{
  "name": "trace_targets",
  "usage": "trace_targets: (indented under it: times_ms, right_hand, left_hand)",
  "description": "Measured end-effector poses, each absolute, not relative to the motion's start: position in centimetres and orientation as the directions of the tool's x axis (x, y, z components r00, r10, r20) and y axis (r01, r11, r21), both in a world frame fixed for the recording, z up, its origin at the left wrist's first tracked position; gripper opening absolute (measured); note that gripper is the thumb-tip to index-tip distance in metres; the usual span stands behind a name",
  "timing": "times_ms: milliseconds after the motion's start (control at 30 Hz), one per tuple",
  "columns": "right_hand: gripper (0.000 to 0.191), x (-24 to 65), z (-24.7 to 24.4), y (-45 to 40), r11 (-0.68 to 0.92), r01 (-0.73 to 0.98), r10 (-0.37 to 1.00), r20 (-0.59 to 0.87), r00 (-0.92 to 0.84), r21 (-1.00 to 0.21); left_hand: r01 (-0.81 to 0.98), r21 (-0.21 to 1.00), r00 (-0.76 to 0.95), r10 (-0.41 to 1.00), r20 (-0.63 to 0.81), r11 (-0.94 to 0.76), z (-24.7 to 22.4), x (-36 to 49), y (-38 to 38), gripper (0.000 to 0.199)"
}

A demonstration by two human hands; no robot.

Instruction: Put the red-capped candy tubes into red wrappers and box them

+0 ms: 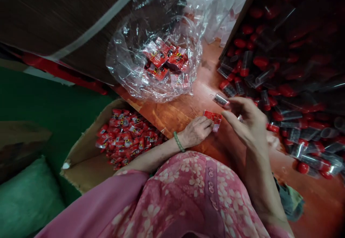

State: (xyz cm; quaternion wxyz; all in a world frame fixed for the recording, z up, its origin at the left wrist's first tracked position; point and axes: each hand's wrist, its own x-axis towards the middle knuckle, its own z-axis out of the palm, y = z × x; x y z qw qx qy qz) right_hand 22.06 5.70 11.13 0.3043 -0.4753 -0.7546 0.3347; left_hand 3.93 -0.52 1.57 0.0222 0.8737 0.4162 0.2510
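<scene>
Reddish-orange table [175, 110] under our hands, with a clear plastic bag [121, 60] of red packets [157, 58] beyond them. Our left hand [198, 131] has its fingers closed on the edge of a small red packet [216, 117] just above the tabletop or on it; we cannot tell which. Our right hand [248, 119] pinches a small clear tube [220, 100] near that packet, beside a heap of red-capped tubes [293, 123].

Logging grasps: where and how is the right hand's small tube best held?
Pinch the tube by its right end, probably, coming from the right as the right hand does: its slim body points leftward, clear of the hand.
</scene>
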Motion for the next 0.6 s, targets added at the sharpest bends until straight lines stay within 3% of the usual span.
trace_targets:
  times_ms: [67,167,267,367,467,600]
  right_hand:
    - [0.034,21.2,9.9,7.3,0.39,0.621,0.9,0.136,-0.415,-0.68]
    - [0.039,20.0,8.4,9.2,0.449,0.793,0.878,0.042,-0.476,-0.411]
    - [0.027,19.3,7.5,10.3,0.463,0.852,0.87,-0.061,-0.489,-0.243]
    - [0.019,19.1,6.9,10.7,0.477,0.853,0.86,-0.089,-0.502,-0.212]
    - [0.023,19.5,7.0,10.8,0.486,0.85,0.853,-0.102,-0.512,-0.201]
    - [0.033,20.8,8.3,10.3,0.5,0.836,0.855,-0.025,-0.518,-0.226]
  left_hand:
    - [0.71,0.262,0.526,0.741,0.418,-0.653,1.5,3.9,-0.4,0.024]
    - [0.696,0.303,0.523,0.749,0.407,-0.651,2.0,3.9,-0.2,0.022]
    - [0.691,0.336,0.53,0.764,0.367,-0.64,3.0,3.9,-0.1,0.025]
    - [0.683,0.397,0.509,0.79,0.341,-0.612,3.6,3.9,0.1,0.026]
    - [0.668,0.442,0.493,0.801,0.34,-0.599,3.5,3.8,0.4,0.027]
    - [0.717,0.363,0.47,0.797,0.38,-0.595,2.7,3.9,0.5,0.033]
